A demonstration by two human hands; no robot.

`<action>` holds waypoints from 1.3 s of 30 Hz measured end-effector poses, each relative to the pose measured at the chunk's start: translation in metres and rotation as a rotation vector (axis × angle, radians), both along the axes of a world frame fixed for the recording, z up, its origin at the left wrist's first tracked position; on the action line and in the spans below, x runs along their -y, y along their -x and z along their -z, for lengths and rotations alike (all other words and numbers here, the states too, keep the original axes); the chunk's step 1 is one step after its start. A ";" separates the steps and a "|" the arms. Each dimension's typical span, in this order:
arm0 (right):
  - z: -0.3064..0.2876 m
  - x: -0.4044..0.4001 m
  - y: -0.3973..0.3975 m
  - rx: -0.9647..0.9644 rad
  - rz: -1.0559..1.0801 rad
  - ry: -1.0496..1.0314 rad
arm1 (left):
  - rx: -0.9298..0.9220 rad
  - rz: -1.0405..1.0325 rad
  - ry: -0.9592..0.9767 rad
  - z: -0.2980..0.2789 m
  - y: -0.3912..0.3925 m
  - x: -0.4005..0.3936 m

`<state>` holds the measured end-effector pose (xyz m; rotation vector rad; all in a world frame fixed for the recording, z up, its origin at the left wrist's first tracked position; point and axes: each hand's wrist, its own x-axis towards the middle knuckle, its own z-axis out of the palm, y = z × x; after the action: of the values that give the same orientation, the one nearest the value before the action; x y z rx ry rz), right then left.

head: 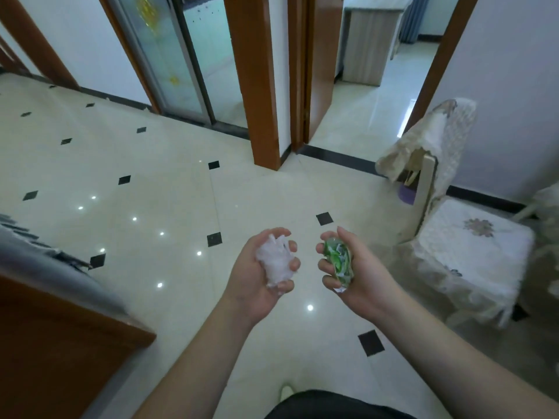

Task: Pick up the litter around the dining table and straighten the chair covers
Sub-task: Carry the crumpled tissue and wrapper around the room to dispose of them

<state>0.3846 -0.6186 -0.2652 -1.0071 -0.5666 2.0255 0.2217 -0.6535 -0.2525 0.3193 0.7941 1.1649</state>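
Both hands carry litter over the tiled floor: my left hand point(260, 267) curls round a white wad point(276, 261), my right hand point(348, 267) grips a green wrapper point(338, 259). Nothing is binned yet; the chair cover point(435, 137) beside me hangs rumpled, unstraightened.

Floor point(169, 189): glossy cream tile with small black diamond insets, ceiling lights reflected as bright spots. Dark skirting runs along the wall bases. Standing on it at right, a chair point(429, 189) against the wall, its lace cover point(435, 140) bunched and hanging crooked over the backrest, the seat under a white embroidered cloth point(472, 237) reaching down to the tiles. A small purple object point(406, 195) sits on the floor behind the chair; identity unclear. At lower left, a wooden furniture corner point(54, 343) stands on the tile.
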 end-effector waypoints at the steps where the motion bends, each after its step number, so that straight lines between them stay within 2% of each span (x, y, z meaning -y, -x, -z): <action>1: -0.001 -0.015 0.000 -0.004 0.017 -0.002 | 0.006 0.017 -0.003 0.000 0.002 -0.018; 15: 0.011 -0.238 -0.064 -0.087 0.267 0.047 | 0.033 0.195 0.086 0.021 -0.067 -0.273; 22: 0.000 -0.347 -0.089 -0.119 0.240 0.032 | 0.070 0.212 0.101 0.007 -0.087 -0.380; 35: 0.018 -0.547 -0.028 -0.038 0.222 0.043 | 0.073 0.175 0.100 0.029 -0.029 -0.584; 39: 0.011 -0.610 -0.005 -0.026 0.220 0.036 | 0.139 0.199 0.109 0.025 0.002 -0.651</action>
<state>0.3892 -0.0087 -0.2758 -1.0162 -0.3885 1.8565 0.2199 -0.0026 -0.2770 0.2193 0.6846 0.9432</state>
